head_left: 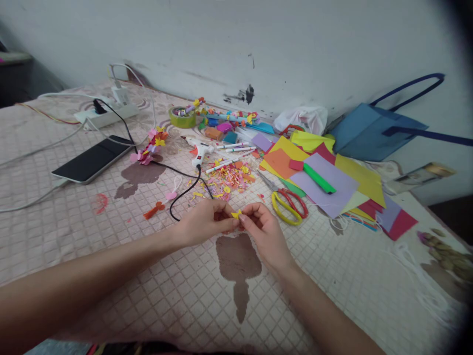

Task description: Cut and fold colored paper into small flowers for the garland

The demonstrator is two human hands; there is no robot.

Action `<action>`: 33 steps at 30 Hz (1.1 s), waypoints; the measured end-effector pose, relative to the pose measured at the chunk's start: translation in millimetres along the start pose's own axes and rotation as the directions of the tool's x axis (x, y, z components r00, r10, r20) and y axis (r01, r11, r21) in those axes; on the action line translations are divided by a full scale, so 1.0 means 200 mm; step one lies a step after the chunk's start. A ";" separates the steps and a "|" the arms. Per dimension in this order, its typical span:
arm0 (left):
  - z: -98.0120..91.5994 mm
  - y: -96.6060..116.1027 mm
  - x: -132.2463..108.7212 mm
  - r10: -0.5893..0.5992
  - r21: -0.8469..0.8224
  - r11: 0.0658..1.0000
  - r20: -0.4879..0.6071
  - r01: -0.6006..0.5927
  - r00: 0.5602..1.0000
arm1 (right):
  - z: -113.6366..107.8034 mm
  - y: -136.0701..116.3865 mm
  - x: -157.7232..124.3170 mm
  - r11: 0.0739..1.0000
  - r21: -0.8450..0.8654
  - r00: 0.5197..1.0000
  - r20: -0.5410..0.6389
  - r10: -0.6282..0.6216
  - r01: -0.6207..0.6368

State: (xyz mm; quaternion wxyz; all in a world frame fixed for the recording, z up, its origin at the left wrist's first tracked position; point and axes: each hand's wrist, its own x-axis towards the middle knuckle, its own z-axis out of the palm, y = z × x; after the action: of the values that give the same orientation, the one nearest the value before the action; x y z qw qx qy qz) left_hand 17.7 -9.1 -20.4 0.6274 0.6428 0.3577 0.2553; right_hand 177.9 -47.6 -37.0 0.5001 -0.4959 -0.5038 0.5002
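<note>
Fingers of the right hand (267, 229) pinch a small yellow piece (235, 215) above the near middle of the desk (166, 301); the left hand (201, 223) curls at its left edge, touching or nearly, its grip unclear to me. The piece lies between the two, nearer the right; its long axis seems to run left to right.

And here we see a bare left hand (201, 223) and a bare right hand (269, 239), slim-fingered both, the wrists narrow, the forearms (92, 278) uncovered out to the picture's edges, while down below peeks dark, red-flecked cloth (148, 348), perhaps clothing, too cropped to tell.
</note>
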 end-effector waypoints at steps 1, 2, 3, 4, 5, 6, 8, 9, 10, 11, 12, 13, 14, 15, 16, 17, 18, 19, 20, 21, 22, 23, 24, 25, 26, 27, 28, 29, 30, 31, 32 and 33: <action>0.00 0.00 0.00 -0.007 -0.008 1.000 -0.006 0.007 1.000 | 0.00 0.00 0.00 1.000 0.013 1.000 -0.001 -0.001 0.001; 0.00 -0.01 0.00 -0.016 -0.013 1.000 -0.014 0.016 1.000 | 0.01 0.01 0.00 1.000 0.026 1.000 -0.003 -0.003 0.003; 0.00 -0.01 0.00 -0.026 -0.014 1.000 -0.026 0.026 0.999 | 0.01 0.01 0.00 0.999 0.038 1.000 -0.006 -0.004 0.004; 0.00 -0.01 0.01 -0.036 -0.013 0.999 -0.038 0.036 0.999 | 0.01 0.01 0.00 0.999 0.048 1.000 -0.008 -0.004 0.005; 0.00 -0.01 0.01 -0.045 -0.012 0.999 -0.048 0.045 0.998 | 0.02 0.02 0.00 0.998 0.059 1.000 -0.012 -0.003 0.004; 0.00 -0.01 0.01 -0.055 -0.013 0.998 -0.054 0.054 0.997 | 0.02 0.02 -0.01 0.998 0.068 1.000 -0.018 -0.003 0.004; 0.00 0.00 0.01 -0.077 -0.011 0.997 -0.056 0.077 0.995 | 0.02 0.02 -0.01 0.997 0.078 1.000 -0.028 -0.005 0.007; 0.00 0.01 0.01 -0.090 -0.010 0.996 -0.055 0.090 0.994 | 0.02 0.02 -0.01 0.997 0.077 1.000 -0.030 -0.006 0.009; 0.00 0.01 0.01 -0.103 -0.012 0.995 -0.053 0.102 0.993 | 0.01 0.02 -0.01 0.997 0.072 1.000 -0.030 -0.008 0.010; 0.00 0.02 0.01 -0.112 -0.018 0.994 -0.050 0.111 0.993 | 0.01 0.02 -0.01 0.998 0.067 1.000 -0.030 -0.010 0.012; 0.00 0.02 0.01 -0.117 -0.030 0.993 -0.044 0.116 0.992 | 0.01 0.02 -0.01 0.998 0.062 0.999 -0.030 -0.013 0.015; 0.00 0.02 0.00 -0.120 -0.047 0.992 -0.035 0.118 0.992 | 0.01 0.02 -0.01 0.998 0.058 0.999 -0.033 -0.016 0.018; 0.00 0.02 0.00 -0.120 -0.069 0.991 -0.020 0.119 0.993 | 0.01 0.02 -0.01 0.998 0.054 0.999 -0.039 -0.019 0.021; 0.00 0.02 0.00 -0.118 -0.089 0.989 -0.002 0.118 0.993 | 0.01 0.01 -0.01 0.999 0.050 0.999 -0.044 -0.019 0.021; 0.00 0.02 0.00 -0.115 -0.105 0.988 0.014 0.116 0.993 | 0.01 0.01 -0.01 0.999 0.048 0.999 -0.047 -0.016 0.019; 0.00 0.01 0.00 -0.111 -0.111 0.987 0.025 0.114 0.993 | 0.01 0.01 -0.01 0.999 0.045 0.999 -0.049 -0.012 0.014; 0.00 0.01 0.00 -0.107 -0.107 0.988 0.027 0.109 0.994 | 0.01 0.01 -0.01 0.999 0.041 0.999 -0.049 -0.006 0.008; 0.00 0.01 0.00 -0.103 -0.095 0.990 0.020 0.104 0.994 | 0.01 0.01 -0.01 0.999 0.034 0.999 -0.048 -0.001 0.003; 0.00 0.01 0.00 -0.099 -0.077 0.992 0.008 0.099 0.995 | 0.01 0.01 -0.01 1.000 0.027 0.999 -0.047 0.003 -0.002; 0.00 0.01 0.00 -0.096 -0.056 0.994 -0.003 0.095 0.995 | 0.02 0.00 -0.02 1.000 0.025 0.999 -0.046 0.004 -0.003; 0.00 0.01 0.00 -0.091 -0.035 0.995 -0.011 0.090 0.996 | 0.02 0.00 -0.02 1.000 0.029 0.999 -0.044 0.005 -0.004; 0.00 0.02 0.00 -0.085 -0.015 0.996 -0.015 0.085 0.996 | 0.01 -0.01 -0.02 0.999 0.037 0.999 -0.035 0.010 -0.009; -0.01 0.02 0.00 -0.078 0.003 0.997 -0.014 0.078 0.997 | 0.01 -0.02 -0.01 0.999 0.047 1.000 -0.015 0.020 -0.019; -0.01 0.02 0.00 -0.070 0.019 0.997 -0.009 0.070 0.997 | 0.01 -0.03 -0.01 0.998 0.051 0.999 0.017 0.034 -0.034; -0.01 0.03 0.00 -0.063 0.034 0.997 -0.004 0.063 0.998 | 0.00 -0.04 -0.01 0.998 0.044 0.997 0.058 0.052 -0.054; -0.02 0.03 -0.01 -0.056 0.045 0.997 0.001 0.056 0.998 | -0.01 -0.05 -0.01 0.997 0.023 0.992 0.102 0.073 -0.076; -0.02 0.03 -0.01 -0.048 0.053 0.997 0.008 0.048 0.999 | -0.01 -0.05 -0.01 0.996 -0.010 0.986 0.141 0.094 -0.093; -0.03 0.02 -0.01 -0.040 0.058 0.998 0.018 0.039 0.999 | -0.02 -0.06 -0.01 0.994 -0.046 0.980 0.169 0.109 -0.103; -0.03 0.02 -0.01 -0.033 0.059 0.998 0.027 0.031 0.999 | -0.02 -0.06 0.00 0.991 -0.078 0.976 0.185 0.118 -0.105; -0.03 0.02 0.00 -0.029 0.055 0.998 0.035 0.027 0.999 | -0.03 -0.07 0.00 0.990 -0.102 0.974 0.193 0.120 -0.101; -0.03 0.02 0.00 -0.027 0.046 0.999 0.039 0.026 0.999 | -0.03 -0.06 0.00 0.989 -0.117 0.974 0.195 0.116 -0.094; -0.03 0.01 0.00 -0.030 0.033 0.999 0.040 0.028 0.999 | -0.03 -0.06 0.00 0.989 -0.126 0.976 0.192 0.107 -0.083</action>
State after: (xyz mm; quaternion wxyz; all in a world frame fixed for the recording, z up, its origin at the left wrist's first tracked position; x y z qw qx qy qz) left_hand 12.8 -5.0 -17.2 0.6278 0.6527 0.3581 0.2271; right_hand 184.3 -48.2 -25.0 0.3930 -0.4957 -0.5552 0.5400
